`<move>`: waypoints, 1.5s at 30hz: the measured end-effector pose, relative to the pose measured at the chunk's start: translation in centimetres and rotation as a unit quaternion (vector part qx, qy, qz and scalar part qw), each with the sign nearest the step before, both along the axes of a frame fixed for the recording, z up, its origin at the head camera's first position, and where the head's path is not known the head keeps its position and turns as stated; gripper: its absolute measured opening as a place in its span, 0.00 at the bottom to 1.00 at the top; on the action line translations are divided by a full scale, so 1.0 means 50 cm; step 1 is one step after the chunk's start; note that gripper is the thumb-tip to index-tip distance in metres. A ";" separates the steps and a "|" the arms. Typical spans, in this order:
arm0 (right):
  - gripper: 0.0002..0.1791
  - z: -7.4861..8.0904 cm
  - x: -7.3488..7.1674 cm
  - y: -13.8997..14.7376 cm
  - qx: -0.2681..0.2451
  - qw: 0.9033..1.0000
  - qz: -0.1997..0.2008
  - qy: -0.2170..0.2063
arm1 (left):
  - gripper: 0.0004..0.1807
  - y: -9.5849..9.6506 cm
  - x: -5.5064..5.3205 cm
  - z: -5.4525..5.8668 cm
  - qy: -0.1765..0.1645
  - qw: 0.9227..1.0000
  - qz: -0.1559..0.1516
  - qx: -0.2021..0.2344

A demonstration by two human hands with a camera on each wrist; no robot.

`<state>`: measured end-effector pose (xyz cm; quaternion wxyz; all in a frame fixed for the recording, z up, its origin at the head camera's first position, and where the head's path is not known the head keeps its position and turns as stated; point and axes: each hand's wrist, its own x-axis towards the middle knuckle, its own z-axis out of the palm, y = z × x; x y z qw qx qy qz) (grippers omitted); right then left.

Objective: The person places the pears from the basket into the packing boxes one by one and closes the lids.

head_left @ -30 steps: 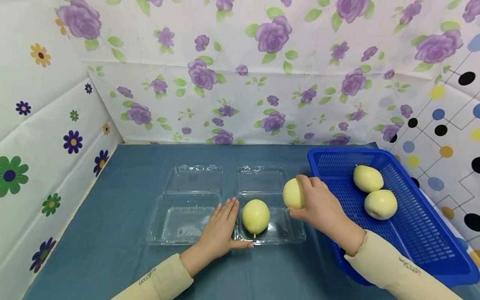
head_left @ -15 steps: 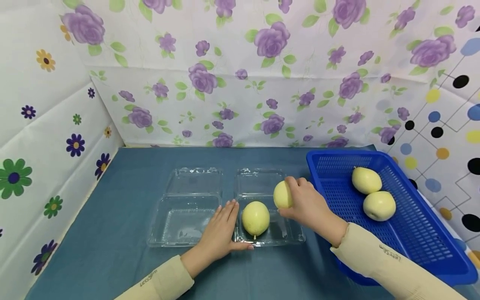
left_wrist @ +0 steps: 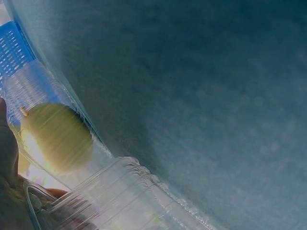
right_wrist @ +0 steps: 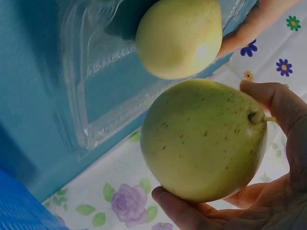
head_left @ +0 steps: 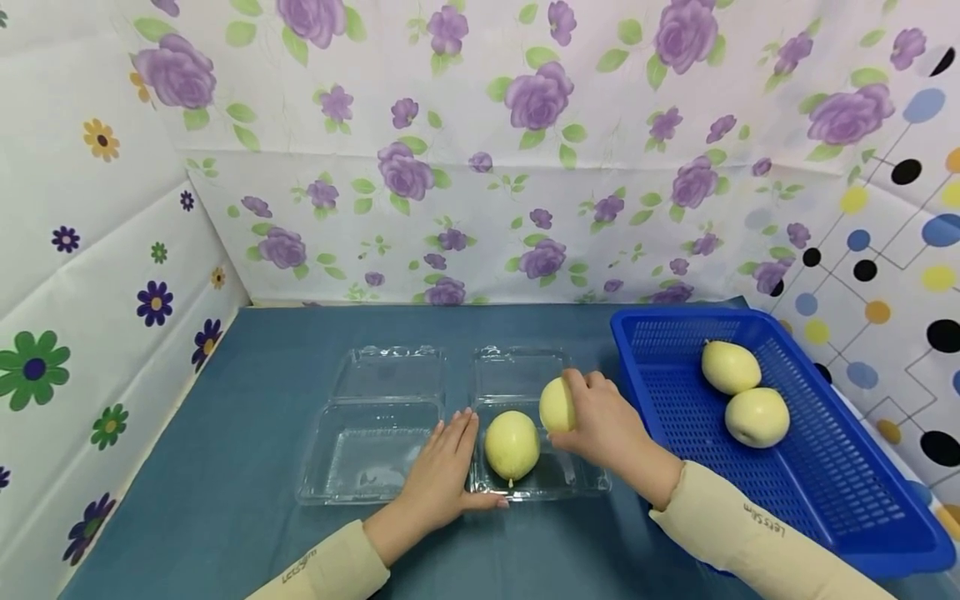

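My right hand (head_left: 606,421) grips a pale yellow-green pear (head_left: 557,407) above the right side of a clear plastic clamshell box (head_left: 555,492). In the right wrist view this pear (right_wrist: 204,139) has brown specks and its stem points toward the thumb. Another pear (head_left: 512,446) lies in the left part of that box, its stem toward the front edge. My left hand (head_left: 441,471) rests with straight fingers along the box's left edge, thumb at the front rim. The left wrist view shows the lying pear (left_wrist: 57,138) through the clear plastic.
A second clear clamshell box (head_left: 352,497) lies open to the left, with its lid toward the back. At the right stands a blue perforated basket (head_left: 840,500) holding two pears (head_left: 757,417). Patterned sheets line the back and sides of the blue-green table (head_left: 195,467).
My right hand has moved left with its pear, from near the box's right edge to beside the lying pear. The left hand keeps its place; the head view has tilted slightly up.
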<state>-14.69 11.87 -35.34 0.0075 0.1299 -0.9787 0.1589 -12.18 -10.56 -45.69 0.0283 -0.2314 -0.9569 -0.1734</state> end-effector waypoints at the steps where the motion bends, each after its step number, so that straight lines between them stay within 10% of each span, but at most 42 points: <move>1: 0.43 -0.002 0.003 -0.001 -0.001 1.000 -0.002 -0.001 | 0.63 0.000 0.000 0.000 0.001 1.000 0.000 0.000; 45: 0.44 -0.144 0.036 -0.013 -0.015 0.995 -0.064 0.080 | 0.62 0.009 0.002 -0.001 0.019 1.000 0.004 0.007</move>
